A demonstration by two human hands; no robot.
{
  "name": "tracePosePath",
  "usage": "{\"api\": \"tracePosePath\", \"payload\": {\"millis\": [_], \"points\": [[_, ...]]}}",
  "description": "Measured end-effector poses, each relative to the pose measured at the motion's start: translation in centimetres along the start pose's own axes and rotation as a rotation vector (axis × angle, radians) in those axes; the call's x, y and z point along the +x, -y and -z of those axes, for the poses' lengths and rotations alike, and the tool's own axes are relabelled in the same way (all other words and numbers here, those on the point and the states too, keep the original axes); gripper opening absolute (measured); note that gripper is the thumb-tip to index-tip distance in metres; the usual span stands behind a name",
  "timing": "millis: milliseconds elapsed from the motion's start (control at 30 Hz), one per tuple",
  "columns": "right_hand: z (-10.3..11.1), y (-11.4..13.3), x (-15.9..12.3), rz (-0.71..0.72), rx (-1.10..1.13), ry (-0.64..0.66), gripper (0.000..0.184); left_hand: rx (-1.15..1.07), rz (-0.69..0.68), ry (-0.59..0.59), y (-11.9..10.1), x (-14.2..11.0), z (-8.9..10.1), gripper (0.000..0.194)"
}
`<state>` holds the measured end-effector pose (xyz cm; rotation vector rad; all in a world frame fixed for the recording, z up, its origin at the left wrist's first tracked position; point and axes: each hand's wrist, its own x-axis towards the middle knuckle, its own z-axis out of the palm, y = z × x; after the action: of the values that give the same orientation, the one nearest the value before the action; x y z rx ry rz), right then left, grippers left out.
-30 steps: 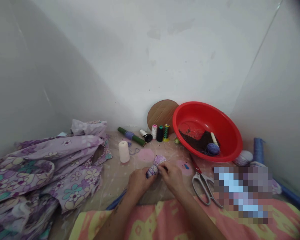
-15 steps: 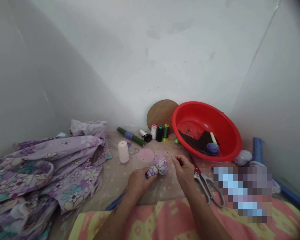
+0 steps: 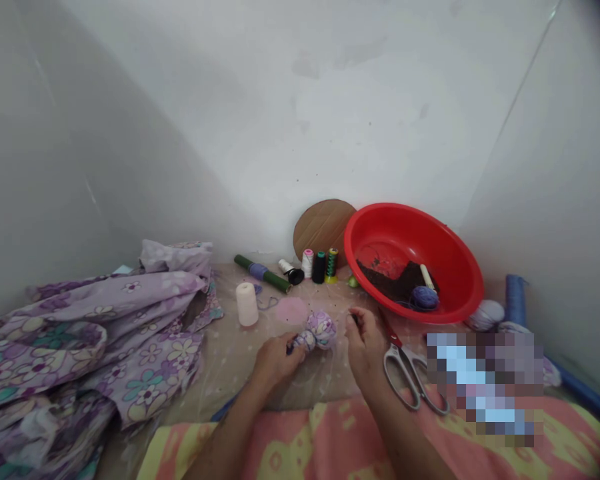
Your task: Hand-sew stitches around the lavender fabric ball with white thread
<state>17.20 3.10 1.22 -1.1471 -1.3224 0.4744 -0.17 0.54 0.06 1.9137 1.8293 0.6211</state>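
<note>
My left hand point(image 3: 279, 359) is closed around the narrow end of a tied bundle of floral cloth point(image 3: 323, 328), purple and white with a rounded, gathered head pointing away from me. To the right of that bundle, my right hand point(image 3: 364, 340) is raised with thumb and fingers pinched together. Whatever lies in the pinch is too small to make out. Just beyond my right wrist lie large scissors point(image 3: 404, 377) with silver handles and red near the blades. A cream cone of thread point(image 3: 247, 305) stands left of the bundle.
Crumpled floral fabric point(image 3: 150, 353) fills the left. Thread spools point(image 3: 319, 267) and a green tube wound with purple yarn point(image 3: 263, 273) line the back. A red basin point(image 3: 460, 267) leans at right, near a cardboard disc point(image 3: 320, 227). A pink-yellow cloth point(image 3: 290, 443) covers the front edge.
My right hand has turned slightly and its fingertips have shifted a little to the right. The left hand has slid slightly left along the bundle, while the bundle's head stays about where it was.
</note>
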Motion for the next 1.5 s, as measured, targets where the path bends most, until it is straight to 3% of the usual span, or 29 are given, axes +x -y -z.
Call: {"api": "tracePosePath", "payload": {"millis": [267, 467, 867, 1500], "points": [[-1.9, -0.6, -1.7, 0.010, -0.124, 0.433, 0.025, -0.379, -0.022, 0.118, 1.0, 0.8, 0.2, 0.038], [-2.1, -0.9, -1.8, 0.023, -0.311, 0.601, 0.025, -0.620, 0.085, 0.173, 1.9, 1.4, -0.3, 0.038], [-2.1, 0.2, -2.4, 0.028, -0.474, 0.656, 0.029, -0.672, 0.042, 0.176, 2.3, 1.4, -0.5, 0.039], [-2.4, -0.2, -2.6, 0.063, -0.397, 0.667, 0.033, -0.629, 0.000, 0.165, 2.5, 1.5, -0.8, 0.039]]}}
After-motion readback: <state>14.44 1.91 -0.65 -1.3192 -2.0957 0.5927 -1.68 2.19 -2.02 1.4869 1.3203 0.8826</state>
